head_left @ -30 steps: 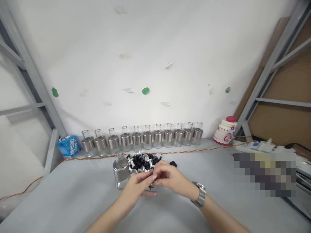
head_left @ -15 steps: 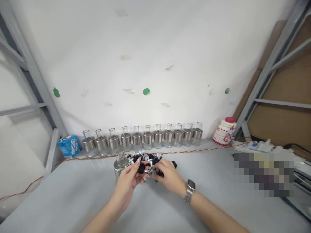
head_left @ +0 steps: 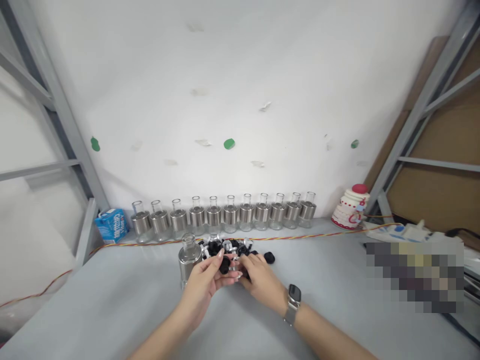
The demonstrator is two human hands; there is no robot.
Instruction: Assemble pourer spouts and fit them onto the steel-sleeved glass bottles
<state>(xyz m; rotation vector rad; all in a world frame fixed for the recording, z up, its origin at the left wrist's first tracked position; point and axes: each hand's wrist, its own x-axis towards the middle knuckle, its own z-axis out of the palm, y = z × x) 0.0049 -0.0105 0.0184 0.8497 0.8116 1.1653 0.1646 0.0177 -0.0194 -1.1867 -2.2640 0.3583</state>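
Note:
My left hand [head_left: 204, 284] is closed, its thumb and fingers pinching a small black bottle stopper [head_left: 224, 265]. Against its fingertips rests my right hand [head_left: 260, 280], with a watch on the wrist. The right fingers are curled together over something dark and partly clear, mostly hidden, that I cannot make out. Just behind both hands lies a pile of loose black and whitish-clear stopper parts [head_left: 215, 247]. One glass bottle with a metal sleeve [head_left: 188, 260] stands upright beside my left hand, its neck uncovered.
Along the wall runs a row of several similar sleeved bottles [head_left: 214, 216]. A red-and-yellow twisted wire [head_left: 296, 236] crosses the table before them. A blue carton [head_left: 111, 226] stands left; a cake-shaped jar [head_left: 350, 207] and a white power strip [head_left: 407, 231] are right. One black part [head_left: 269, 257] lies apart.
My right fingers have curled in closer to the left fingertips, and the clear disc-like piece between them is now mostly hidden. The view has shifted slightly.

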